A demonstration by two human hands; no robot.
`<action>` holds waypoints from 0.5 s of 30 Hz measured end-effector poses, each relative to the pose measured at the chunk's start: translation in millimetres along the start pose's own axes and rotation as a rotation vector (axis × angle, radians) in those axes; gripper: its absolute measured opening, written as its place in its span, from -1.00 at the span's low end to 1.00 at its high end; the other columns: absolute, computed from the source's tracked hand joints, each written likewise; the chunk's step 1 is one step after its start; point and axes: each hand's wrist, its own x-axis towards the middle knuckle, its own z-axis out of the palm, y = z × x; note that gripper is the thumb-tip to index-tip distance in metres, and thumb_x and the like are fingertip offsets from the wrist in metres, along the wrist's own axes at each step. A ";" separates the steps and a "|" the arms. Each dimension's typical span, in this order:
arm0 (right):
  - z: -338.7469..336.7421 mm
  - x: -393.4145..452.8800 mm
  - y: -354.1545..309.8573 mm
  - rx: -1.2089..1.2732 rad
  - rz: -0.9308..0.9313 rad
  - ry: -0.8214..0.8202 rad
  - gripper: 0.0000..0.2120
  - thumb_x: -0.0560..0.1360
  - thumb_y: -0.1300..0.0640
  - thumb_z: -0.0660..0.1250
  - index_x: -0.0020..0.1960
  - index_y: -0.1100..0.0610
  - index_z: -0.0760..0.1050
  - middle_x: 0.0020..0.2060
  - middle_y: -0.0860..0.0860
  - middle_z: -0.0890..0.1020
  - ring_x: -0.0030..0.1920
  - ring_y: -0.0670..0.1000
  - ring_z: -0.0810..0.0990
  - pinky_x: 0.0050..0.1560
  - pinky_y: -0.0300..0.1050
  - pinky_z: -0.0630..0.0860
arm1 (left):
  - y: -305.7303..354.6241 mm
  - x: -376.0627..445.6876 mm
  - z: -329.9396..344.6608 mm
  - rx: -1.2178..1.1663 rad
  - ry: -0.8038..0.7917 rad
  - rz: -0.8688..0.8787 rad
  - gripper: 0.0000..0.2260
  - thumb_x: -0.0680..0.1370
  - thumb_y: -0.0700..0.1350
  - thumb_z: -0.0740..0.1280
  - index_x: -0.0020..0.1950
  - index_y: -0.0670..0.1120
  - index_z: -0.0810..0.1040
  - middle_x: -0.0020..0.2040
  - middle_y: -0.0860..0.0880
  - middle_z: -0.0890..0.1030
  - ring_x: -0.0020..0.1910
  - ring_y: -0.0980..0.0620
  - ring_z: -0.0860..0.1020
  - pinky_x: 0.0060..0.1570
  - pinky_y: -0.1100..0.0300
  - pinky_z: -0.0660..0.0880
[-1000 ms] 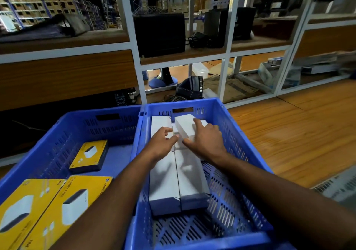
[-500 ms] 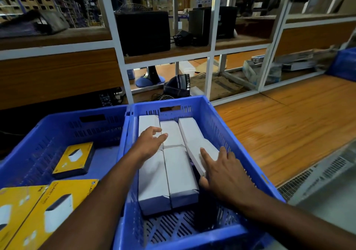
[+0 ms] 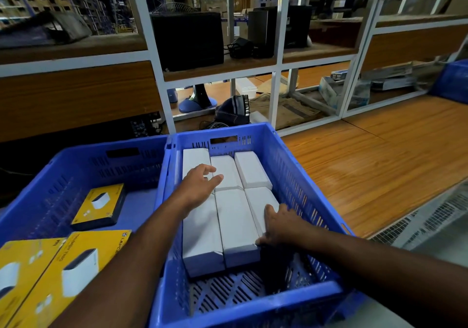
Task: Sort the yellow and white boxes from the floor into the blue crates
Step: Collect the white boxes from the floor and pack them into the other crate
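Two blue crates stand side by side in front of me. The right crate (image 3: 291, 170) holds several white boxes (image 3: 234, 224) laid flat in rows. My left hand (image 3: 200, 183) rests open on the white boxes at the back left of that crate. My right hand (image 3: 281, 224) presses on the near right white box (image 3: 258, 201), fingers over its edge, pushing it down beside the others. The left crate (image 3: 76, 160) holds yellow boxes: a small one (image 3: 100, 207) lying flat and two larger ones (image 3: 71, 267) at the near left.
A white metal shelf rack (image 3: 276, 69) stands behind the crates with black equipment and cables on it. A wooden counter (image 3: 379, 160) stretches to the right. Another blue crate (image 3: 453, 79) shows at the far right edge. A metal grille (image 3: 430, 221) lies at lower right.
My right hand carried a white box from the back of the crate to the near right side and set it down flat there. My left hand stayed on the boxes.
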 end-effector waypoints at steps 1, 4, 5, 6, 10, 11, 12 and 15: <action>-0.5 2.9 0.0 0.027 0.015 -0.030 -0.14 0.47 -0.25 0.37 0.50 0.22 0.08 0.40 0.30 0.25 0.39 0.29 0.33 0.34 0.06 0.31 | 0.2 0.1 -0.6 -0.011 0.011 0.006 -0.66 0.64 0.06 0.31 0.40 0.02 0.45 0.49 -0.01 0.39 0.40 0.01 0.42 0.17 0.12 0.39; 0.7 12.9 6.6 0.081 0.047 -0.112 -0.14 0.50 -0.12 0.40 0.55 0.19 -0.03 0.45 0.31 0.16 0.42 0.32 0.32 0.38 0.11 0.32 | 1.1 -0.1 -2.0 -0.054 0.047 0.037 -0.70 0.64 0.05 0.31 0.36 0.02 0.48 0.44 0.01 0.45 0.28 0.06 0.48 -0.06 0.25 0.42; 0.9 14.7 7.2 0.086 0.039 -0.125 -0.15 0.54 -0.05 0.37 0.57 0.20 -0.08 0.47 0.33 0.13 0.43 0.32 0.31 0.39 0.12 0.31 | 1.1 0.1 -2.2 -0.063 0.056 0.044 -0.70 0.64 0.04 0.32 0.35 0.02 0.49 0.42 0.02 0.46 0.25 0.07 0.49 -0.12 0.29 0.41; 2.5 16.8 7.3 0.070 0.028 -0.122 -0.16 0.57 0.00 0.33 0.59 0.22 -0.15 0.47 0.36 0.10 0.43 0.32 0.31 0.39 0.12 0.31 | 0.9 0.5 -2.2 -0.066 0.061 0.047 -0.71 0.64 0.04 0.32 0.35 0.02 0.49 0.41 0.02 0.46 0.24 0.08 0.49 -0.15 0.32 0.39; 14.0 20.3 0.5 -0.144 -0.029 -0.020 -0.25 0.62 0.15 0.20 0.57 0.36 -0.21 0.44 0.45 0.12 0.39 0.36 0.32 0.33 0.13 0.35 | 1.3 1.7 -1.6 -0.071 0.084 0.059 -0.72 0.64 0.03 0.32 0.33 0.02 0.50 0.39 0.04 0.48 0.21 0.10 0.51 -0.17 0.32 0.39; 17.8 22.1 -1.8 -0.161 -0.044 0.003 -0.33 0.64 0.18 0.13 0.55 0.43 -0.17 0.44 0.47 0.11 0.39 0.36 0.31 0.31 0.14 0.36 | 1.6 1.7 -1.8 -0.072 0.096 0.066 -0.73 0.64 0.03 0.32 0.32 0.02 0.51 0.38 0.04 0.49 0.20 0.10 0.51 -0.16 0.32 0.40; 20.7 24.9 -1.4 -0.170 -0.061 0.015 -0.39 0.65 0.21 0.08 0.52 0.49 -0.12 0.45 0.47 0.10 0.38 0.36 0.31 0.30 0.15 0.37 | 2.3 1.6 -2.2 -0.069 0.113 0.077 -0.74 0.64 0.02 0.31 0.32 0.01 0.52 0.36 0.03 0.50 0.19 0.11 0.52 -0.16 0.32 0.41; 27.2 30.0 -2.4 -0.188 -0.098 0.045 -0.46 0.64 0.17 0.08 0.45 0.54 0.10 0.43 0.45 0.21 0.34 0.34 0.33 0.26 0.16 0.39 | 4.7 1.4 -4.1 -0.056 0.170 0.118 -0.76 0.65 0.00 0.30 0.30 0.01 0.53 0.33 0.03 0.52 0.16 0.12 0.51 -0.13 0.29 0.44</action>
